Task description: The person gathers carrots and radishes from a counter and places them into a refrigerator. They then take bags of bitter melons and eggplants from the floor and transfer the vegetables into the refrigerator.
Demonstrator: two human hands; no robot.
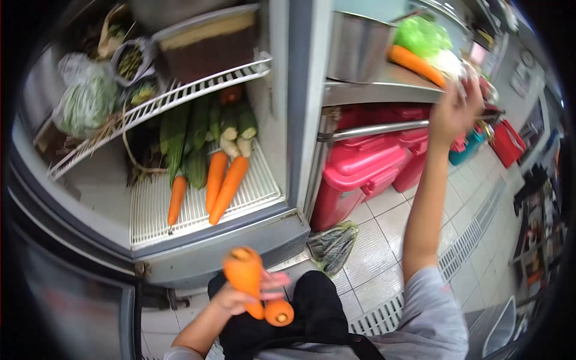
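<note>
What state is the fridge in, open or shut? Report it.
Open. The fridge interior is exposed: carrots and green vegetables lie in plain view on its wire shelf, with no door across them.

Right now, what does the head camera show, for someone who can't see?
A left hand holds two orange carrots before an open fridge with more carrots on its white wire shelf. The right hand reaches to a steel counter.
</note>
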